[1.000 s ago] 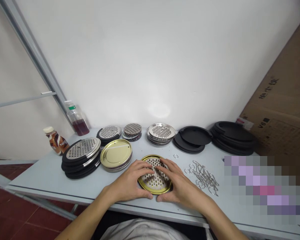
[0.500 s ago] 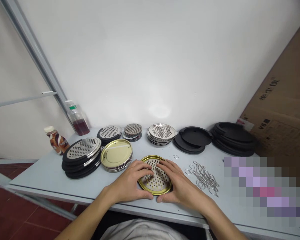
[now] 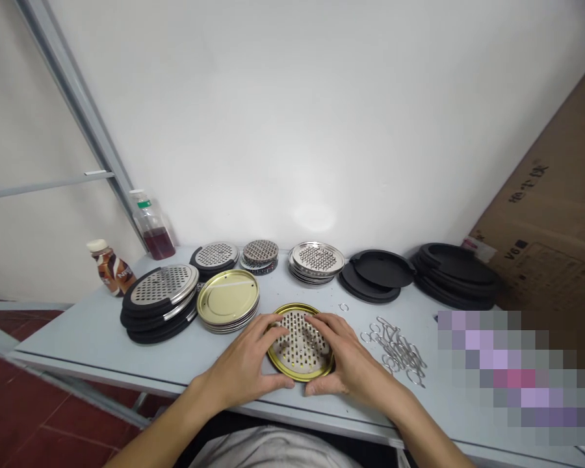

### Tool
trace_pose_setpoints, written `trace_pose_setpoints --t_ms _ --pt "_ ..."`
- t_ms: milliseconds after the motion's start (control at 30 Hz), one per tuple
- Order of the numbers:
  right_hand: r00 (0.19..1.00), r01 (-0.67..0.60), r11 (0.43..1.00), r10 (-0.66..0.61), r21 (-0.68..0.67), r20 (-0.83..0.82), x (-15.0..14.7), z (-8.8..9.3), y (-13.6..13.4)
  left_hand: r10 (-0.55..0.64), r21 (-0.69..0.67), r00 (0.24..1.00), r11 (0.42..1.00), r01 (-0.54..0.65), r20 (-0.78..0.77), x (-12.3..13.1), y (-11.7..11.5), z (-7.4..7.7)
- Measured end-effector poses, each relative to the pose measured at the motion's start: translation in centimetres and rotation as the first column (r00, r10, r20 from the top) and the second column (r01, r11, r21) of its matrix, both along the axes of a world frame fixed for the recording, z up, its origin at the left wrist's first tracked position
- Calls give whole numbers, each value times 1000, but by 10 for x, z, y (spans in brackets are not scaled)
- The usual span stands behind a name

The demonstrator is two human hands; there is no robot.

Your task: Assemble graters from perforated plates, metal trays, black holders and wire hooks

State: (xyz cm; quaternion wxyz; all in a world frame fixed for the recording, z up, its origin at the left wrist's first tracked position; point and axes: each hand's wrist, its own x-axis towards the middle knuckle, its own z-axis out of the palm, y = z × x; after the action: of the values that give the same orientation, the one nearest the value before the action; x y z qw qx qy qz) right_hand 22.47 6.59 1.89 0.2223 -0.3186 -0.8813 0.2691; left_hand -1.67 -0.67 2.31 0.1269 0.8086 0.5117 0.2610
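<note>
Near the front edge of the table, a round gold-coloured metal lid (image 3: 298,375) lies with a silver perforated disc (image 3: 299,338), like a grater plate, inside its rim. My left hand (image 3: 248,361) curves around the lid's left side, fingertips over the disc and thumb at the front edge. On the right side my right hand (image 3: 348,357) grips in the same way, its thumb close to the other. Left of my hands stands a stack of gold-coloured lids (image 3: 228,299). A heap of bent wire pieces with loops (image 3: 394,348) lies to the right.
Black-rimmed perforated discs (image 3: 160,302) are stacked at the left. Behind stand small perforated discs (image 3: 260,252), silver perforated lids (image 3: 316,260) and black round trays (image 3: 377,273). Two bottles (image 3: 111,268) are at the far left; a large cardboard box (image 3: 550,214) borders the right.
My left fingers have drawn back slightly to the left, so more of the perforated disc shows. The lid stays in nearly the same place, and the view has shifted a little.
</note>
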Motion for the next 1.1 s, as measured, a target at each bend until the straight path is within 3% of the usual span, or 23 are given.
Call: trace_pose_setpoints --t_ms 167,333,467,700,1100 --pt "985 139 988 -144 -61 -90 0 -3 -1 12 -71 1000 997 -12 5 -8 -5 -6" --pt "958 279 959 -275 47 -80 -3 -11 4 96 -82 995 992 -92 40 -8 -1 -14" --pt "966 259 959 -256 111 -44 -3 -13 5 128 -36 989 991 -126 75 -6 -1 -15" --pt "943 333 938 -330 99 -50 -1 -10 6 0 -129 1000 992 2 18 -10 -2 -6" --pt "956 292 953 -291 84 -32 -5 -11 5 37 -111 998 993 -32 44 -9 1 -11"
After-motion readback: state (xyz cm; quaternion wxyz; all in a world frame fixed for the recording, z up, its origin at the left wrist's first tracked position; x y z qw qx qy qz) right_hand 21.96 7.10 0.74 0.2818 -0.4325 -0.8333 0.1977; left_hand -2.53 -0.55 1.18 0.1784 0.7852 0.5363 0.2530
